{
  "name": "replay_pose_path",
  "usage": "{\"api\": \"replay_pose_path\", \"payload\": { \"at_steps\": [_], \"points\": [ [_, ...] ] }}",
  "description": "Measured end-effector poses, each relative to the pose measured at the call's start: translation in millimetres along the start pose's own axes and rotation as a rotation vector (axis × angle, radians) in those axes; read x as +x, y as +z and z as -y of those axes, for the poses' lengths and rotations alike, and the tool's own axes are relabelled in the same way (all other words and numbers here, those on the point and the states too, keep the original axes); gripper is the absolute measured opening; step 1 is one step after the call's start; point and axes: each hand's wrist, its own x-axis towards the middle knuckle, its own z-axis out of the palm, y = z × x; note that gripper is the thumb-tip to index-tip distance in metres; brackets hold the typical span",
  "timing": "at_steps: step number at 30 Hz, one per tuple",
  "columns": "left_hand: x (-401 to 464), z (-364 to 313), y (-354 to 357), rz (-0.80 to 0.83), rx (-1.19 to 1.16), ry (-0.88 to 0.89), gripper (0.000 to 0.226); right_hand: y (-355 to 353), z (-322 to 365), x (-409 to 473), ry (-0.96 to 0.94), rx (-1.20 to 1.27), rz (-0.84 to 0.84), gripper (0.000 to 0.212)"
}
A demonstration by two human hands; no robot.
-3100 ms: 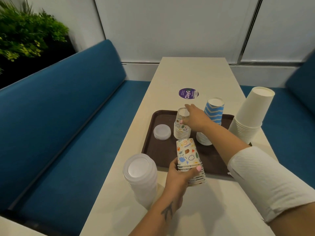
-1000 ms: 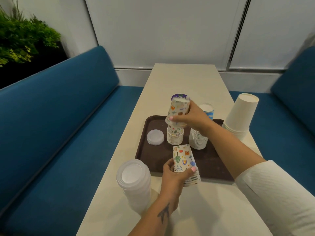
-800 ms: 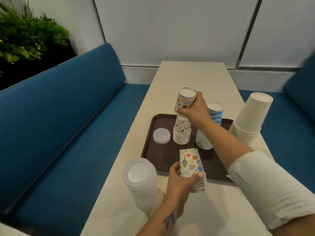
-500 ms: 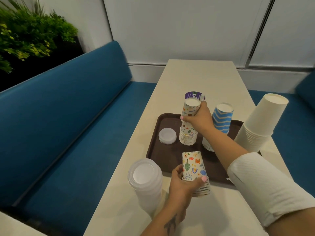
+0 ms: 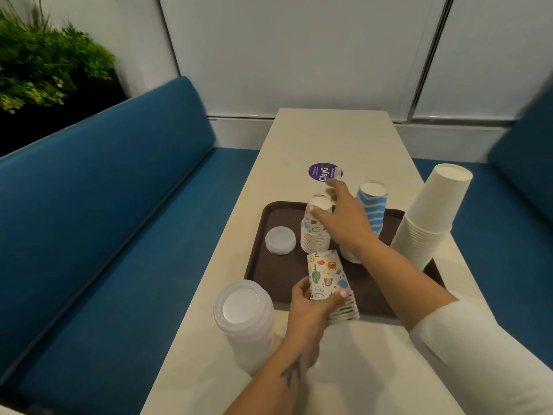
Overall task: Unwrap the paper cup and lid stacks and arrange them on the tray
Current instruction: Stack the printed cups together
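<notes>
A brown tray (image 5: 269, 274) lies on the cream table. On it stand a low stack of small clear lids (image 5: 280, 240), an upside-down stack of patterned paper cups (image 5: 315, 235) and a blue wavy-striped cup stack (image 5: 371, 211). My right hand (image 5: 347, 223) hovers at the top of the patterned stack with fingers spread; only the thumb touches the top cup. My left hand (image 5: 308, 310) grips a second, tilted stack of patterned cups (image 5: 327, 278) over the tray's near edge.
A tall stack of large clear lids (image 5: 244, 313) stands on the table left of my left hand. White cups (image 5: 431, 217) are stacked at the tray's right edge. A purple round sticker (image 5: 324, 172) lies beyond the tray. Blue benches flank the table.
My right hand lowered a patterned cup onto the tray's stack and has spread its fingers off it. My left hand keeps its grip on the other stack.
</notes>
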Motion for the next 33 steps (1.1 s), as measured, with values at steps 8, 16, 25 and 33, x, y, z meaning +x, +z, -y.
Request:
{"api": "replay_pose_path", "payload": {
  "at_steps": [8, 16, 25, 33],
  "points": [
    [-2.7, -12.6, 13.0, 0.053, -0.010, 0.050, 0.114, -33.8, -3.6, -36.9, 0.325, -0.123, 0.573, 0.075],
    [-12.5, -14.6, 11.1, 0.124, 0.060, 0.069, 0.105, -39.5, -13.6, -48.4, 0.399, 0.061, 0.569, 0.050],
    [-18.3, -12.1, 9.7, 0.101, 0.103, 0.106, 0.094, -38.9, -15.6, -39.7, 0.438, 0.116, 0.491, 0.061],
    [-17.3, -10.6, 8.6, 0.096, 0.116, 0.125, 0.081, -45.6, -3.9, -24.1, 0.465, 0.226, 0.443, 0.054]
  ]
}}
